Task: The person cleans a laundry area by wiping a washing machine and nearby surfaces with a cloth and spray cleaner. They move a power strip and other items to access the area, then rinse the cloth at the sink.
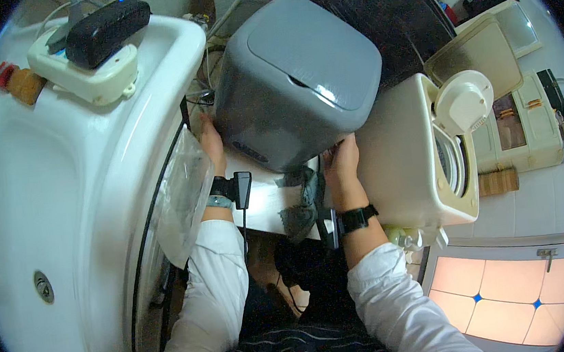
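Note:
A grey lidded plastic bin or box-like appliance (297,76) stands tilted in the view above a pale, shiny surface (260,209). My left hand (211,142) is at its left side, fingers extended and partly hidden. Under its near right edge is my right hand (343,162), the fingertips hidden by the box, so its grip is unclear. A crumpled dark grey cloth (303,202) lies on the pale surface between my wrists. A clear plastic bag (181,202) hangs beside my left forearm.
A white bathtub or basin (100,159) fills the left side, with a white power strip (90,72) and a black device (107,32) on its rim. Right of my right hand stands a cream washing machine (404,163). A dark panel (399,19) rises behind the box.

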A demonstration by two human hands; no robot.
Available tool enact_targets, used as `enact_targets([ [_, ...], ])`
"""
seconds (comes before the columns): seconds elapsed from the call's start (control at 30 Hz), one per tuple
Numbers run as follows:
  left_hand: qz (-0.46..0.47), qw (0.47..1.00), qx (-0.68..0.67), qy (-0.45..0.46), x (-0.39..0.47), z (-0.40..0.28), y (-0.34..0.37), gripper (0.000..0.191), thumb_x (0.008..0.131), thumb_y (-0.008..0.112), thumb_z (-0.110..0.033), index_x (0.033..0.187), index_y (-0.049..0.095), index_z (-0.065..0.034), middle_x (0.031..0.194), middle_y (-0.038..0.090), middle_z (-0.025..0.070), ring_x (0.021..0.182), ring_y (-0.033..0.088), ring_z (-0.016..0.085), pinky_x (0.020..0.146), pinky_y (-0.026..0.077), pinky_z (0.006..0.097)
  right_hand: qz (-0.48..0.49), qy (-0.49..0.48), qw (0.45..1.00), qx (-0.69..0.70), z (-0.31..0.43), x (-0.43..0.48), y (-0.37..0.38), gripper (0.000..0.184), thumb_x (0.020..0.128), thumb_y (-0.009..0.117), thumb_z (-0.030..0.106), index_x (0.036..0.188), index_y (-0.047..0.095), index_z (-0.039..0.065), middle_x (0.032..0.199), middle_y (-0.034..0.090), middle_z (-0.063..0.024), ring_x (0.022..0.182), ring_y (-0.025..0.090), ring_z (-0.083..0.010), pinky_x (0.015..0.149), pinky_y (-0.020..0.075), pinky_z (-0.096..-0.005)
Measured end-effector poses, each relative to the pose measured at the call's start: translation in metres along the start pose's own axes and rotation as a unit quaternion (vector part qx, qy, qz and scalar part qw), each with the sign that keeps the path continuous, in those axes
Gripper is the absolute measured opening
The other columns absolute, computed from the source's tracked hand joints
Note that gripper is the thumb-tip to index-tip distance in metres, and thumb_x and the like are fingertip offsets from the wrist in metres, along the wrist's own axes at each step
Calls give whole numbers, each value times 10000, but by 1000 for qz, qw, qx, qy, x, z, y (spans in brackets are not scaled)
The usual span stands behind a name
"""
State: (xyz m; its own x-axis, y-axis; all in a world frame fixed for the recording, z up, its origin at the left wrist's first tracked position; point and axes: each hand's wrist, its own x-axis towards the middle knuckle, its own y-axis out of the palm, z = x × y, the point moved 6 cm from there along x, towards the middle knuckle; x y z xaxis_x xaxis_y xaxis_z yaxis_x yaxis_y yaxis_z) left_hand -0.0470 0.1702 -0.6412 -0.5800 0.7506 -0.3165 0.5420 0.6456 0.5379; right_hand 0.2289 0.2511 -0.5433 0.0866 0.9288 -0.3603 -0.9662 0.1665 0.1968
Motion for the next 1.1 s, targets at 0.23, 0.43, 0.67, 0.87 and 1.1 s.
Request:
enact_targets([
  [0.23, 40, 995, 40, 87, 2, -18, 18, 733, 961, 358, -562, 1440, 308, -9, 1441, 385, 107, 1294, 377, 244, 1085, 253, 324, 65, 148, 982, 94, -45, 30, 24, 371, 926, 464, 392, 1044, 578, 59, 981, 612, -78, 852, 583, -264, 713, 496, -415],
  [0.43, -13, 996, -83, -2, 10, -7, 5, 726, 948, 391, -568, 1422, 330, -21, 1428, 402, 122, 1274, 418, 269, 1073, 306, 369, 16, 162, 985, 52, -51, 31, 8, 363, 944, 416, 363, 1046, 578, 54, 979, 613, -105, 818, 582, -287, 669, 501, -452],
  [0.67, -30, 984, -158, -77, 0, -10, 14, 549, 967, 441, -444, 1343, 452, -44, 1341, 503, 98, 1190, 502, 262, 1022, 390, 394, 47, 182, 978, 86, -50, 24, 4, 389, 949, 439, 353, 1150, 558, 43, 1087, 595, -118, 925, 573, -301, 732, 519, -463],
  [0.87, -69, 934, -326, -131, -35, 9, 14, 494, 977, 398, -408, 1303, 503, -52, 1309, 530, 105, 1172, 509, 288, 1005, 400, 435, 55, 63, 993, 80, -40, 23, -6, 558, 936, 429, 486, 1253, 502, 33, 1242, 528, -149, 1103, 502, -338, 875, 464, -506],
  [1.1, -19, 907, -371, -199, -54, 44, 35, 616, 944, 346, -517, 1341, 449, -58, 1370, 482, 122, 1240, 443, 326, 1007, 390, 477, 49, 104, 987, 109, -29, -2, -15, 496, 938, 458, 421, 1267, 495, 51, 1250, 530, -116, 1117, 498, -328, 923, 428, -492],
])
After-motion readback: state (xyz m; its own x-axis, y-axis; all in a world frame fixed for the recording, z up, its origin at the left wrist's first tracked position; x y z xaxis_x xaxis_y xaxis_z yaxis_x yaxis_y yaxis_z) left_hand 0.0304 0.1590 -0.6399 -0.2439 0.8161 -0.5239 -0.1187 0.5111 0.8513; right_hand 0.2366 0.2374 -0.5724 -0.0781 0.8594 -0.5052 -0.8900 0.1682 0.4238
